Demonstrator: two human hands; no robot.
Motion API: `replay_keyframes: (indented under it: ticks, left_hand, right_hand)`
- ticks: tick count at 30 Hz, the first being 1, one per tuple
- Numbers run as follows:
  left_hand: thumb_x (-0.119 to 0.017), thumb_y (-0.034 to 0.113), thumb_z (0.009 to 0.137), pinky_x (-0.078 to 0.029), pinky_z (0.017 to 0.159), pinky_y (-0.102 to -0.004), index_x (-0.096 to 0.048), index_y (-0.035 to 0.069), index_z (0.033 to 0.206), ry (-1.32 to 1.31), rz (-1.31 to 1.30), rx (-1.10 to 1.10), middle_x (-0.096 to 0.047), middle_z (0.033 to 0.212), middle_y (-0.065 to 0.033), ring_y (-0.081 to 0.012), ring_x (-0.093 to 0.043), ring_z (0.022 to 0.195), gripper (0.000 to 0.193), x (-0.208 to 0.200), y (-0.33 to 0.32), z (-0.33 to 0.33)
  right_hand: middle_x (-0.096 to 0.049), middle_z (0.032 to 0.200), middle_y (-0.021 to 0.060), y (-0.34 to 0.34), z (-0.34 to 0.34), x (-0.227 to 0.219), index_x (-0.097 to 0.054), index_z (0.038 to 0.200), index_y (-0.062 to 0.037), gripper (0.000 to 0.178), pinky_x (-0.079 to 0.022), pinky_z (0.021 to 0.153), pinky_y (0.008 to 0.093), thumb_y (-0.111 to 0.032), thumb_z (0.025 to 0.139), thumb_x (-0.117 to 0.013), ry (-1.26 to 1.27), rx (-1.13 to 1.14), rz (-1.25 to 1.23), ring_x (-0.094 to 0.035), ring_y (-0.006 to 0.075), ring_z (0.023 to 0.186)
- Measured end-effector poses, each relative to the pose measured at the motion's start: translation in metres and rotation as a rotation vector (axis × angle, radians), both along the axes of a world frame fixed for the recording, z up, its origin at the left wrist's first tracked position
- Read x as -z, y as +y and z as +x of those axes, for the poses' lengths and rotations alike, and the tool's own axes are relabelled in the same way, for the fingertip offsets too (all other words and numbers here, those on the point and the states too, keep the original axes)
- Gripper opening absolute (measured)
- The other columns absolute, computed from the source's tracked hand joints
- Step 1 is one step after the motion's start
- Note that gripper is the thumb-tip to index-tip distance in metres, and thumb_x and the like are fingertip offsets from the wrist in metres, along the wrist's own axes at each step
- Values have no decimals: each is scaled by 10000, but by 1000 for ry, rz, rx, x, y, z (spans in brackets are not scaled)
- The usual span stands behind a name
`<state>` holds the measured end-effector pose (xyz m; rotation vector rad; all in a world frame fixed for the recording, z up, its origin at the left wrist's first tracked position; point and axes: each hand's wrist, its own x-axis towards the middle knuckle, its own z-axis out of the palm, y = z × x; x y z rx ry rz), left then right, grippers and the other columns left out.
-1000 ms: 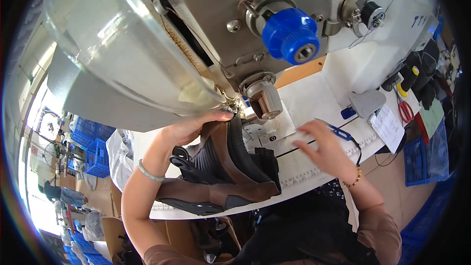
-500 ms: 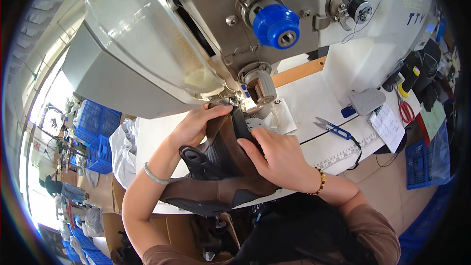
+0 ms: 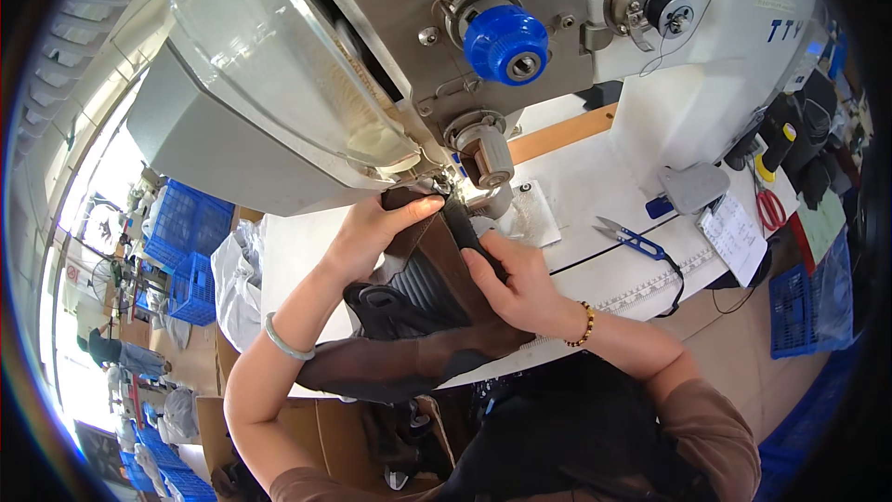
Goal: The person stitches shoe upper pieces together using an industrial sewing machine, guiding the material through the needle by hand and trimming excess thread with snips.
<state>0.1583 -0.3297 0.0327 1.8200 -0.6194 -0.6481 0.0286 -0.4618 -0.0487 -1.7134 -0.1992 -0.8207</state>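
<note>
A brown and black leather shoe upper (image 3: 423,353) hangs at the front edge of the white sewing machine table, its far edge under the needle area of the sewing machine (image 3: 372,188). My left hand (image 3: 376,232) pinches the upper's far left part, thumb on top and close to the needle. With thumb and fingers my right hand (image 3: 520,279) grips the black edge strip (image 3: 462,228) on its right side. The fingers beneath the leather are partly hidden. A black looped tab (image 3: 376,300) sticks out on the upper's left.
Thread snips (image 3: 632,240) with blue handles lie right of the hands, near a printed ruler strip (image 3: 641,290). Further right are a paper note (image 3: 734,240) and red-handled scissors (image 3: 769,210). A cardboard box (image 3: 321,437) with dark pieces stands below the table.
The shoe upper has turned and shifted slightly, showing more of its ribbed grey inner part. My right hand has moved a little left and down along the edge. The left hand keeps its pinch.
</note>
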Motion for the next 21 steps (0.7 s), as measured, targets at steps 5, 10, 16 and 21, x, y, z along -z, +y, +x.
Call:
replay_keyframes:
  ticks: [5,10,16,21]
  left_hand:
    - [-657,219,832,-390,687,-192,-579,55,1027,171,183,66,-565,873,35,-45,-497,765,266,-3,-1,25]
    - [-633,208,850,-382,826,-228,-541,50,1090,321,143,160,-571,991,10,-54,-497,946,302,-3,-3,35]
    - [-610,123,853,-459,803,-265,-517,28,1106,329,-84,46,-591,1009,-47,-125,-581,909,286,18,16,25]
    - [-603,75,849,-518,772,-305,-442,3,1145,381,-379,-223,-595,1021,-96,-183,-612,904,345,21,4,-43]
  right_hand:
    - [-456,596,136,19,5,4,-456,761,8,188,-358,458,360,-106,875,-553,-34,90,-43,-450,270,488]
    - [-517,640,164,28,1,4,-477,851,-4,135,-406,472,397,-108,872,-560,33,137,-118,-526,331,533]
    - [-561,682,196,5,-13,1,-497,940,-21,174,-417,516,423,-192,910,-501,278,6,10,-554,384,618]
    - [-573,721,195,-49,-13,-38,-552,854,-12,247,-421,587,421,-255,882,-520,439,-30,-182,-551,385,679]
